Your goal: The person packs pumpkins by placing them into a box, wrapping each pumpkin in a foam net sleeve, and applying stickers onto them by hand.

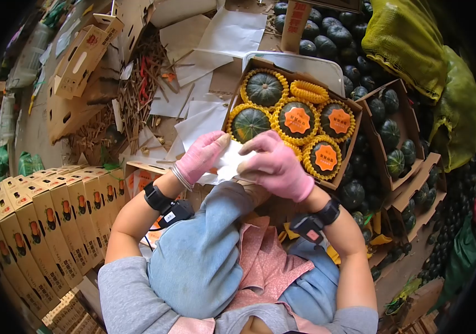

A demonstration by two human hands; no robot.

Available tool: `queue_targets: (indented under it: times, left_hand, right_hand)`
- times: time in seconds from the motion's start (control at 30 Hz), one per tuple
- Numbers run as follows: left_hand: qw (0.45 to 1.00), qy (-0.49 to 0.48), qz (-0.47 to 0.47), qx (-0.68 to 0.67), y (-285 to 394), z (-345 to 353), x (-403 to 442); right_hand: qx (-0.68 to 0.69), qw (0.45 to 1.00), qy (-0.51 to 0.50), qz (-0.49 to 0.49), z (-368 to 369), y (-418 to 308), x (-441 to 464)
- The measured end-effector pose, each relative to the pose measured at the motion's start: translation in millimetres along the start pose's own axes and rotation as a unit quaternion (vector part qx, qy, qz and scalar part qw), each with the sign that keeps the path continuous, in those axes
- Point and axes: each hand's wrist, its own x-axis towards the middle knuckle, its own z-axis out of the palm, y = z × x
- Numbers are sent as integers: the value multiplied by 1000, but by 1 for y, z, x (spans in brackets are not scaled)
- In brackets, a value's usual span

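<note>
My left hand (200,157), in a pink glove, pinches a small white label (228,160) by its left side. My right hand (280,168), gloved too, has its bent thumb and fingers closed on the label's right side. No print shows on the label's visible face. Just beyond my hands stands an open cardboard box (335,181) of dark green squashes in yellow foam nets. Three squashes carry orange scalloped labels, such as the middle squash (297,121). The rear left squash (264,89) and the front left squash (250,124) show none. One yellow foam net (309,92) lies folded at the back.
Flat printed cartons (54,217) stand in rows at my left. Loose squashes (327,47) and boxes of squashes (391,133) lie on the right, below yellow-green mesh sacks (407,42). White paper sheets (232,33) and cut stems (146,72) cover the floor ahead.
</note>
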Motion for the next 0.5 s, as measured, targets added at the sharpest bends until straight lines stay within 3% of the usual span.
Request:
queue_targets:
  times: [0.03, 0.07, 0.1, 0.13, 0.23, 0.4, 0.47, 0.5]
  left_hand:
    - [973, 51, 63, 216, -2, 0, 2]
    - [914, 84, 94, 384, 1, -1, -3]
    - [844, 93, 167, 501, 4, -1, -7]
    - [753, 99, 237, 606, 6, -1, -9]
    - [636, 58, 425, 642, 8, -1, -8]
    - [639, -23, 413, 648, -5, 6, 7]
    - [654, -55, 391, 645, -14, 8, 17]
    - [634, -44, 385, 669, -9, 12, 18]
  right_hand:
    - [230, 955, 7, 185, -2, 4, -5]
    - [249, 932, 88, 248, -2, 10, 0]
    - [169, 908, 101, 371, -11, 10, 10]
    - [70, 906, 99, 406, -9, 28, 11]
    - [-42, 914, 61, 400, -4, 47, 21]
    - [-168, 893, -30, 415, 5, 55, 35]
    - [-263, 885, -56, 379, 7, 49, 37]
    - [-314, 876, -64, 360, 8, 39, 39]
